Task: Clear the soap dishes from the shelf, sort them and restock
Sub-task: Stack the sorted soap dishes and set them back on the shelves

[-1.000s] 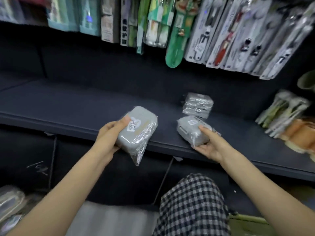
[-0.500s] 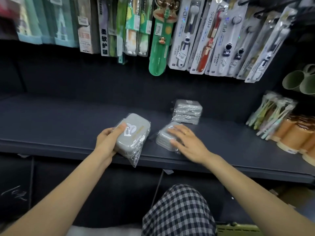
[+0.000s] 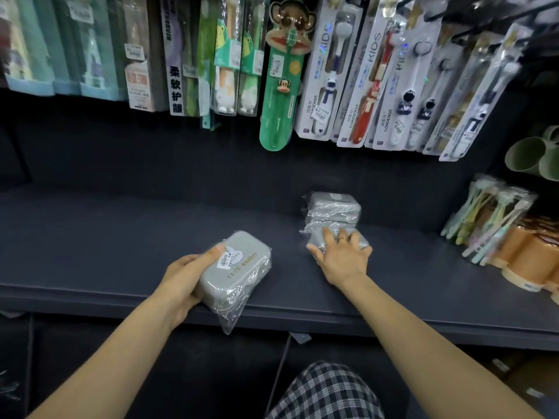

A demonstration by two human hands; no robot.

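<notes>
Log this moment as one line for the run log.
left hand: grips wrapped soap dish | right hand: presses soap dish on shelf | stack behind

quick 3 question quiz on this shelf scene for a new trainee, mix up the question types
1. True or false: the left hand grips a wrapped grey soap dish at the front of the shelf.
2. What lies under the right hand? A) a toothbrush pack B) a wrapped soap dish C) a green cup
3. Fill in: behind the right hand, more wrapped soap dishes sit in a ____.

Key: 1 true; 2 B; 3 stack
</notes>
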